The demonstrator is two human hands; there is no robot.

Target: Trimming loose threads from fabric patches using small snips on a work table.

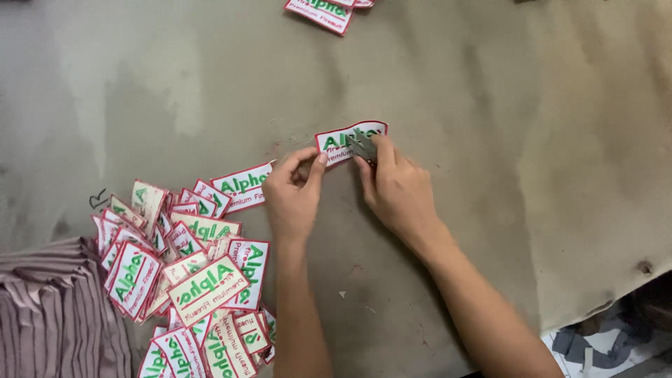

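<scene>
Patch [348, 140] lies long axis left-right just ahead of both our hands; left hand [294, 192] pinches its left end. Right hand [395, 185] grips small metal snips [362, 145] over its middle.

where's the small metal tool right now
In the head view, the metal tool is just right of centre, in the right hand, resting on the patch that the left hand pinches.

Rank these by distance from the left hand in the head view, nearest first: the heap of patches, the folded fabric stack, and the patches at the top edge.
1. Heap of patches, just left of the left hand.
2. Patches at the top edge, above it.
3. Folded fabric stack, at the lower-left corner.
</scene>
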